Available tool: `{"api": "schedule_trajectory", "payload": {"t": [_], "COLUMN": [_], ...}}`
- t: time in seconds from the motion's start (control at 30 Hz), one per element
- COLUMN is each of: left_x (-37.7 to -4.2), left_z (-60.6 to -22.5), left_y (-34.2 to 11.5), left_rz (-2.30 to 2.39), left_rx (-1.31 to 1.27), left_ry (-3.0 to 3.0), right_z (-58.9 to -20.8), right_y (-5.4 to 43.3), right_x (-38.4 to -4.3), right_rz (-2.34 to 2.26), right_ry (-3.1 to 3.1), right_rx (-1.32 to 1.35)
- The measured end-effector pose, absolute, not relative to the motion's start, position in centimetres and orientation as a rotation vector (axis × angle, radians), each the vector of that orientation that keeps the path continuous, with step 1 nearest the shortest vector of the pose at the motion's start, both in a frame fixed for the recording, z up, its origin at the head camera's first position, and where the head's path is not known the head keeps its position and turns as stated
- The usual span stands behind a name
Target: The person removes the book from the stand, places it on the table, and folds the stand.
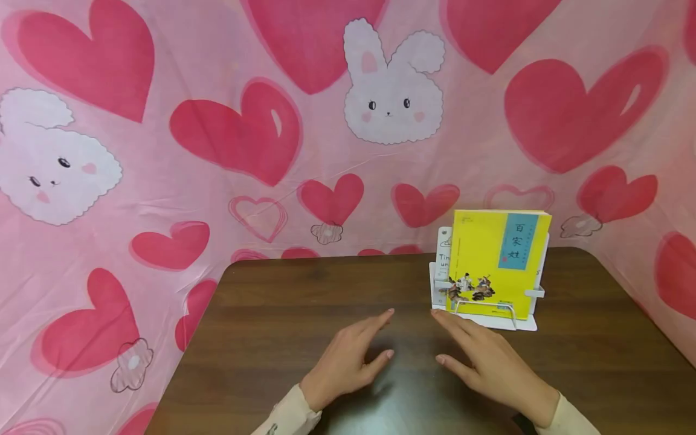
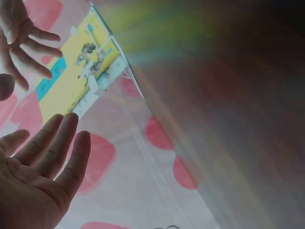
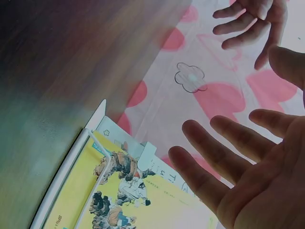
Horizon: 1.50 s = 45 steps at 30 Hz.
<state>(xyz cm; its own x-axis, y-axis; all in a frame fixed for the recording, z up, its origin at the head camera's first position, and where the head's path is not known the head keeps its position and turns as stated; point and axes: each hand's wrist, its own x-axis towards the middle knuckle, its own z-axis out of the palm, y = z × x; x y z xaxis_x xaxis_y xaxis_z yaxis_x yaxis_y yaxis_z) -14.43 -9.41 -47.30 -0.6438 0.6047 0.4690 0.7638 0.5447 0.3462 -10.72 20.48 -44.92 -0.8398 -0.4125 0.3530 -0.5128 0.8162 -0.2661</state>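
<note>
A yellow book (image 1: 484,254) with a blue title panel stands upright on a white book stand (image 1: 439,272), toward the right of the table. A wire bar and side clips on the stand hold its front. My left hand (image 1: 350,359) hovers over the table to the left of the stand, fingers extended, holding nothing. Facing it, my right hand (image 1: 495,365) is just in front of the stand, fingers straight and apart from the book. Both palms and spread fingers show in the wrist views, where the book (image 2: 71,71) also appears.
A dark brown wooden table (image 1: 304,296) lies under both hands. Behind it and at the sides hangs a pink cloth (image 1: 326,157) printed with red hearts and white rabbits. A small dark object (image 1: 523,423) is partly hidden beneath the right wrist.
</note>
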Motion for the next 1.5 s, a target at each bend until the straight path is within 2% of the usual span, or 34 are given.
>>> {"api": "schedule_trajectory", "payload": {"t": [0.53,1.5], "left_x": [-16.8,-22.1], "left_z": [-46.6,-46.0], "left_y": [-6.7,-0.2], "left_rz": [-1.188,-1.481], "left_rx": [-1.058,-0.941], "left_ry": [-2.507,-2.476], "right_z": [-44.3,-44.4], "right_y": [21.5,25.0], "right_x": [-11.7,-14.9], "right_rz": [0.661,0.850], "right_ry": [-2.642,-2.562], "right_rx": [0.593,0.410]}}
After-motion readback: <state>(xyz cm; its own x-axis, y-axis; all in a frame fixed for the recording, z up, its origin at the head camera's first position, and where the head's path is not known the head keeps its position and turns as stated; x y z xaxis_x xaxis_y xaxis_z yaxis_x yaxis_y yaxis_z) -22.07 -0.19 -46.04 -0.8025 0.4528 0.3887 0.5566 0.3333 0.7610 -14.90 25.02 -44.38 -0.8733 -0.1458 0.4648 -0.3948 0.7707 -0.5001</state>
